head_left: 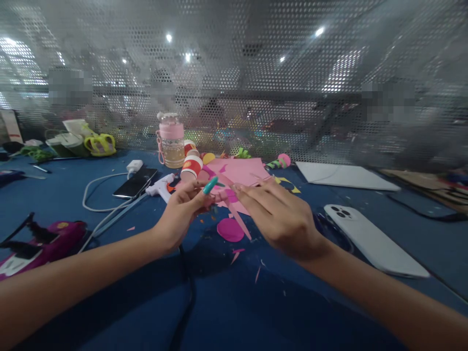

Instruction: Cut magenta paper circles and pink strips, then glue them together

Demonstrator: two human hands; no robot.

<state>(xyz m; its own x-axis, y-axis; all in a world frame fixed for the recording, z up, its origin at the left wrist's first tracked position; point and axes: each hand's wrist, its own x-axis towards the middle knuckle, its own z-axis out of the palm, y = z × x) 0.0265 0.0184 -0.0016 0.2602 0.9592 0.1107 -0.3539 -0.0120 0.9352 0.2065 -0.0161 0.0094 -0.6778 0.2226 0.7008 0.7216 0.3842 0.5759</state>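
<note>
My left hand (185, 209), with long teal nails, pinches a pink paper strip (239, 222) in front of me. One end of the strip slants down to the right above the table. My right hand (281, 212) meets it from the other side, fingertips closed on the paper close to a small magenta paper piece (231, 196). The fingers partly hide where the pieces meet. Below the hands lies a magenta paper circle (230, 229). Behind them are pink paper sheets (248, 168) and a red and white paper cup (192, 166) on its side.
A white glue gun (159, 187) and a black phone (136, 183) lie left, with cables around them. A pink-lidded bottle (171, 141) stands at the back. Right are a white phone (373, 239) and a white flat panel (345, 176). A purple object (54, 239) sits front left.
</note>
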